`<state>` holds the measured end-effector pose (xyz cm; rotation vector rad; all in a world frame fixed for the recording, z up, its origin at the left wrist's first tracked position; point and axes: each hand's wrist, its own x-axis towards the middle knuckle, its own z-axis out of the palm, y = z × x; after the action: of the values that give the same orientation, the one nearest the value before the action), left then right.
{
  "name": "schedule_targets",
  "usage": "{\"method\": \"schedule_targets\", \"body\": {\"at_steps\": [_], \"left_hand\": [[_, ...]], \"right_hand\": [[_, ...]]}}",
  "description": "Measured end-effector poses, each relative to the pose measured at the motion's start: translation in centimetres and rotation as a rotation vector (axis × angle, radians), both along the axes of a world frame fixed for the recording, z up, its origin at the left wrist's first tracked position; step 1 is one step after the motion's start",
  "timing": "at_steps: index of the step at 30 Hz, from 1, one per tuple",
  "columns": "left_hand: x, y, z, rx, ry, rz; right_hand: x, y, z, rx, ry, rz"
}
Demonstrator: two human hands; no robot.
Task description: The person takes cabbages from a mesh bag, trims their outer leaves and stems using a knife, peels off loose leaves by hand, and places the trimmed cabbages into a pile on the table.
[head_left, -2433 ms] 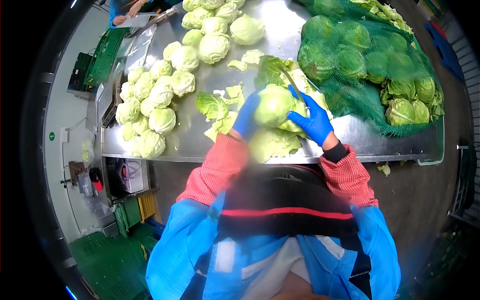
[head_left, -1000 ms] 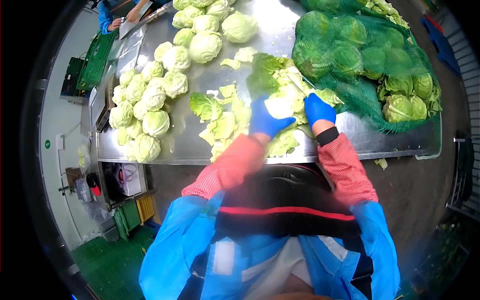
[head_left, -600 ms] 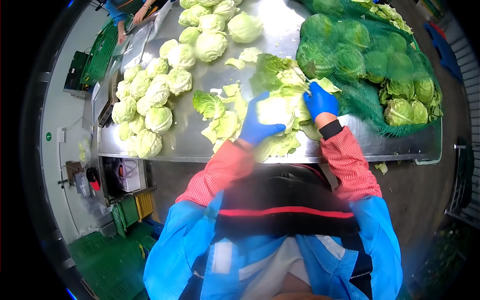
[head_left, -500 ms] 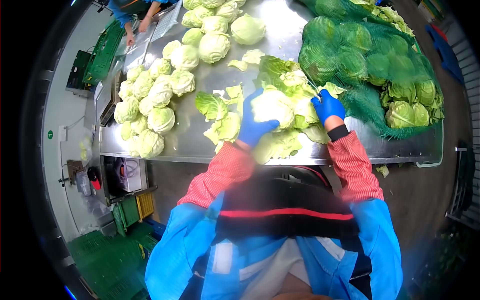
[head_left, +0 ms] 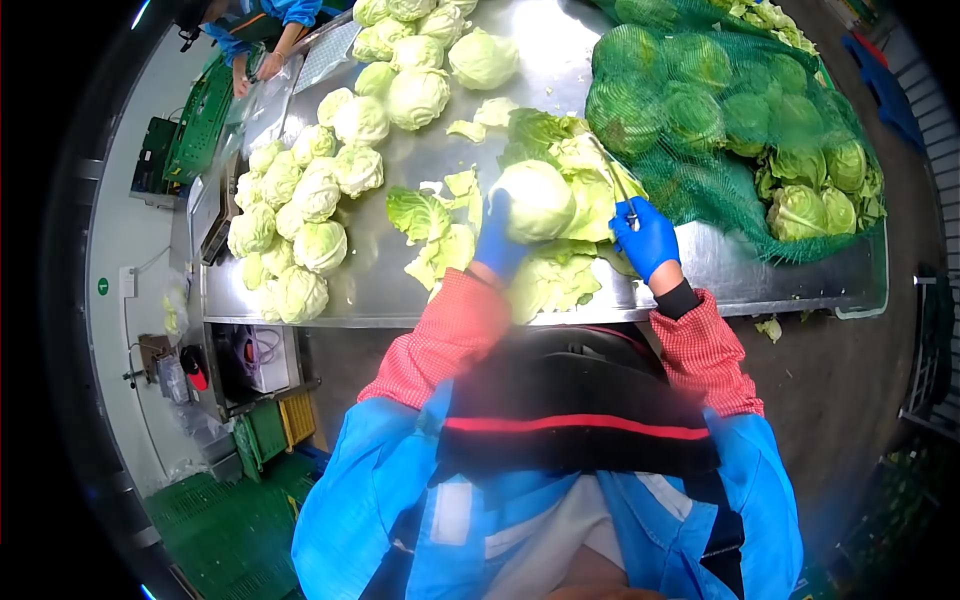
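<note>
A pale, trimmed cabbage (head_left: 538, 202) rests among loose leaves near the table's front edge. My left hand (head_left: 499, 242), in a blue glove, grips its left side; the fingers are partly hidden and smeared by motion. To the right, my right hand (head_left: 646, 240), gloved too, is closed round the handle of a knife (head_left: 613, 172). The thin blade points up and left, over the leaves just right of the cabbage. Outer leaves (head_left: 555, 285) lie below the cabbage, and more leaves (head_left: 440, 240) lie left of my left hand.
Trimmed cabbages (head_left: 318, 195) are heaped on the left of the metal table (head_left: 400, 285). A green net sack (head_left: 690, 190) full of cabbages lies at the right. At upper left, another person's hands (head_left: 258, 72) are near a clear plastic sheet. Green crates (head_left: 205, 120) stand beyond.
The cabbage has turned and shifted slightly left, with my left hand moving round its side. My right hand has dropped a little, and the knife blade now shows clearly.
</note>
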<state>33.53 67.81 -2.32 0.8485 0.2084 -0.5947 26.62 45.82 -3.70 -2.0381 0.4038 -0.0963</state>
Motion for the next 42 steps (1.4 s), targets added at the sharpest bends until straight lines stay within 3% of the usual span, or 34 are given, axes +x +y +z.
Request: {"method": "schedule_targets", "body": {"at_steps": [2, 5, 6, 8, 9, 12, 16, 17, 20, 23, 26, 29, 30, 32, 35, 42], "left_hand": [[-0.6, -0.6, 3.2, -0.157, 0.12, -0.08], [-0.4, -1.3, 4.4, -0.469, 0.191, -0.178], [-0.7, -1.4, 5.6, -0.304, 0.218, -0.207], [-1.1, -1.6, 7.5, 0.027, 0.265, -0.264], [0.2, -1.2, 3.8, -0.045, 0.064, -0.197], [1.1, -0.3, 2.6, 0.421, -0.642, -0.148], [0.0, -0.5, 3.6, -0.034, 0.048, -0.148], [-0.5, -0.4, 4.0, -0.036, 0.142, -0.144], [-0.3, 0.2, 4.7, -0.157, 0.233, -0.104], [0.0, 0.5, 4.9, -0.158, 0.216, -0.064], [0.1, 0.9, 5.2, -0.205, 0.208, -0.125], [-0.4, 0.6, 6.4, -0.135, 0.007, -0.245], [-0.6, 0.4, 7.2, -0.096, -0.092, -0.288], [-1.0, 0.2, 9.3, 0.112, -0.285, -0.335], [-1.3, 0.5, 10.5, 0.335, -0.507, -0.377], [-1.6, 2.3, 10.6, 0.657, -0.93, -0.505]], "right_hand": [[0.4, -0.4, 0.0, 0.031, -0.046, -0.025], [0.0, 1.2, 6.0, 0.139, -0.115, 0.075], [-0.3, 1.9, 8.1, 0.059, -0.039, 0.158], [-0.1, 3.2, 6.9, -0.033, -0.241, 0.141], [-0.1, 3.1, 6.3, 0.06, -0.218, 0.134], [-0.5, 3.4, 5.9, 0.157, -0.06, 0.167], [-1.2, 3.0, 6.1, 0.134, -0.157, 0.213], [-1.4, 2.7, 4.6, -0.003, -0.301, 0.169], [-1.3, 0.0, 1.9, -0.026, -0.1, 0.029], [-0.6, -2.8, 0.0, -0.277, 0.138, -0.057], [-0.3, 0.5, 5.8, -0.326, -0.345, 0.054], [0.3, 2.0, 9.6, -0.034, -0.154, 0.27], [1.3, 1.5, 6.0, 0.037, -0.405, 0.263], [1.1, -0.7, 5.7, 0.595, 0.056, 0.291], [1.0, -0.2, 4.1, 0.993, -0.147, 0.39], [1.2, 1.5, 2.2, 1.426, -0.164, 0.359]]}}
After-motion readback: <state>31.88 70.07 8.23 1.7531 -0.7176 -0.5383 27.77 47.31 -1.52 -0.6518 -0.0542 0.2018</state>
